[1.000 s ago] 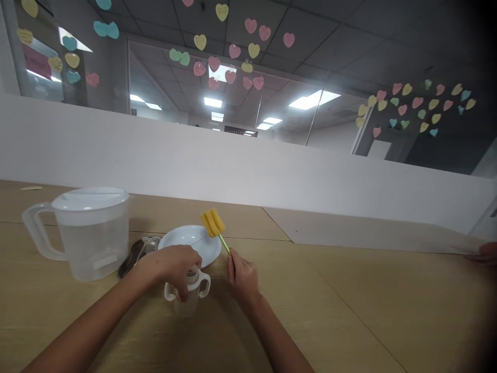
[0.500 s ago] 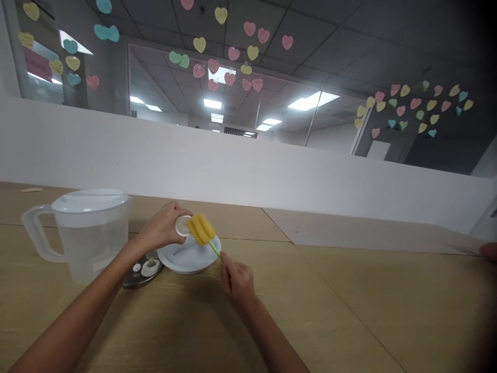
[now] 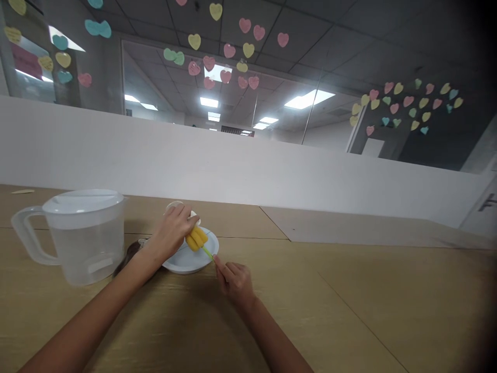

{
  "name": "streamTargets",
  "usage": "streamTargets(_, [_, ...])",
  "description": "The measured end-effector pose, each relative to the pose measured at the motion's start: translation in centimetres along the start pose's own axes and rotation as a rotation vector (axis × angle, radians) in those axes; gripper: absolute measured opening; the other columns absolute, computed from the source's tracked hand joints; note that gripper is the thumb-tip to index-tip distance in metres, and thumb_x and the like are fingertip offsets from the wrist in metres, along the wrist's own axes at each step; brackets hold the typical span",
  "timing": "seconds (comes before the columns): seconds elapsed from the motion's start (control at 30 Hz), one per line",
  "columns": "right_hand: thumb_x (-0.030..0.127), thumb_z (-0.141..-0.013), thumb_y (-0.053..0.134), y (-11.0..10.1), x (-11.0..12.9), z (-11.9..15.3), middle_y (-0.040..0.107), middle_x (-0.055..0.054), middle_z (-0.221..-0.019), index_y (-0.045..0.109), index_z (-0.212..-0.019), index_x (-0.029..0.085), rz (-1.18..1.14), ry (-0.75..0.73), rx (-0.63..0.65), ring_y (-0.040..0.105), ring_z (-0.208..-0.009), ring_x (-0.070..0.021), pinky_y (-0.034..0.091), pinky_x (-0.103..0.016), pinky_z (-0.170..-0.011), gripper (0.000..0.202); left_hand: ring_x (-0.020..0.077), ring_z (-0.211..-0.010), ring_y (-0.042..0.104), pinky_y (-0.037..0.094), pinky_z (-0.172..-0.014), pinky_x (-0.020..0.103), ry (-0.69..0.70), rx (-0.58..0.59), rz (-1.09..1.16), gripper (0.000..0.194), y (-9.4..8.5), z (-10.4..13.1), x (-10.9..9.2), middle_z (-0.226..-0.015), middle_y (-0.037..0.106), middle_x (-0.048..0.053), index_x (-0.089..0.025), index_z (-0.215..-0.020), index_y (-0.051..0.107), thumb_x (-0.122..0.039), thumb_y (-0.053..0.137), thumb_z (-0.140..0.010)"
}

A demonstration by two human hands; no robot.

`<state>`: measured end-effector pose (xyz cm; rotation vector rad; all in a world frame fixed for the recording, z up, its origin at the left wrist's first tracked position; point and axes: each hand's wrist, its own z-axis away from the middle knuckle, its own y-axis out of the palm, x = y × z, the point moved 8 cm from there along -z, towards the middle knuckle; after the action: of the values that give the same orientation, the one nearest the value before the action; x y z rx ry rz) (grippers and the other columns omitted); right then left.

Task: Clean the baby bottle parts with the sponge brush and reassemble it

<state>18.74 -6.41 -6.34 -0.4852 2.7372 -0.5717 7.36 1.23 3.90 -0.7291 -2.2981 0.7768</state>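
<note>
My left hand (image 3: 175,228) is closed around a small clear cup (image 3: 174,205) with a pale rim, mostly hidden by the fingers. From the lower right, the yellow sponge head of a sponge brush (image 3: 196,238) meets the cup; whether it is inside cannot be seen. My right hand (image 3: 236,282) grips the brush by its thin green handle. Both hands are over or beside a shallow white bowl (image 3: 188,264) on the table. Behind my left forearm, a dark metal tray (image 3: 130,256) shows only in part.
A translucent lidded pitcher (image 3: 85,243) stands left of the tray, its handle pointing left. The wooden table (image 3: 330,311) runs back to a low white wall (image 3: 233,171). Heart-shaped sticky notes (image 3: 248,50) dot the glass above.
My left hand has turned over, back upward, and shifted right over the bowl, tilting the cup onto the sponge. The forearm now covers most of the tray. The brush has dropped slightly leftward.
</note>
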Motion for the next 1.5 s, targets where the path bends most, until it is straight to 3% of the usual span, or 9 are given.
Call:
streamTargets(0.23, [0.014,-0.093,0.036,0.3,0.1,-0.2,0.053,0.002,-0.053,0.053,-0.122,0.010,-0.045,0.038,0.031,0.045,-0.043,-0.0097,0.032,-0.022,-0.045,0.034,0.0250,-0.087,0.047,0.034,-0.072,0.037,0.088,0.072,-0.057,0.031,0.8,0.0,-2.2,-0.090,0.052,0.010,-0.015,-0.095,0.058,0.001,0.038,-0.079])
streamTargets(0.47, [0.017,-0.093,0.038,0.5,-0.3,-0.2,0.061,-0.002,-0.059,0.057,-0.106,0.010,-0.034,0.095,-0.027,0.053,-0.046,-0.0097,0.036,-0.021,-0.046,0.024,0.0241,-0.089,0.045,0.034,-0.074,0.036,0.192,0.163,0.089,0.033,2.0,0.1,-5.5,-0.092,0.051,0.009,-0.018,-0.099,0.056,-0.002,0.048,-0.071])
streamTargets(0.57, [0.021,-0.092,0.038,0.4,-0.7,-0.4,0.061,-0.001,-0.061,0.058,-0.090,0.015,0.022,0.145,-0.040,0.055,-0.050,-0.0104,0.035,-0.021,-0.047,0.021,0.0241,-0.092,0.045,0.035,-0.074,0.035,0.151,0.192,0.112,0.041,2.4,0.1,-4.9,-0.095,0.050,0.009,-0.019,-0.103,0.055,-0.002,0.053,-0.065])
streamTargets(0.73, [0.018,-0.093,0.034,0.4,0.0,-1.0,0.056,-0.001,-0.062,0.055,-0.073,0.018,0.121,0.070,-0.007,0.052,-0.053,-0.0105,0.032,-0.023,-0.049,0.029,0.0240,-0.092,0.045,0.036,-0.075,0.035,0.091,0.232,0.162,0.051,3.4,0.4,-3.5,-0.098,0.049,0.009,-0.020,-0.107,0.055,-0.001,0.056,-0.060])
streamTargets(0.93, [0.026,-0.093,0.046,-0.4,-0.7,-0.9,0.055,0.000,-0.059,0.058,-0.073,0.017,0.107,0.096,-0.060,0.052,-0.054,-0.0100,0.033,-0.023,-0.051,0.025,0.0231,-0.092,0.046,0.036,-0.075,0.034,0.061,0.223,0.188,0.053,3.5,0.4,-3.0,-0.097,0.049,0.008,-0.022,-0.109,0.056,0.000,0.053,-0.061])
streamTargets(1.07, [0.025,-0.095,0.044,-0.3,-1.1,-0.6,0.055,0.001,-0.055,0.060,-0.074,0.016,0.081,0.108,-0.069,0.052,-0.049,-0.0092,0.033,-0.023,-0.049,0.027,0.0225,-0.090,0.046,0.037,-0.075,0.033,0.060,0.202,0.189,0.055,3.6,0.3,-2.5,-0.096,0.049,0.008,-0.022,-0.110,0.057,0.000,0.053,-0.060])
streamTargets(1.27, [0.023,-0.094,0.045,-0.7,-1.0,-0.8,0.061,-0.001,-0.056,0.062,-0.080,0.015,0.054,0.119,-0.125,0.055,-0.049,-0.0094,0.036,-0.022,-0.049,0.024,0.0227,-0.090,0.046,0.037,-0.075,0.034,0.016,0.119,0.215,0.052,3.1,0.0,-0.6,-0.094,0.049,0.008,-0.024,-0.112,0.059,-0.004,0.055,-0.064])
streamTargets(1.5, [0.023,-0.094,0.045,-0.6,-0.9,-0.9,0.062,-0.001,-0.056,0.063,-0.079,0.015,0.047,0.121,-0.123,0.055,-0.047,-0.0086,0.035,-0.022,-0.047,0.024,0.0233,-0.091,0.046,0.035,-0.074,0.034,-0.049,0.108,0.158,0.054,3.7,0.2,1.3,-0.095,0.050,0.009,-0.025,-0.113,0.059,-0.002,0.052,-0.065])
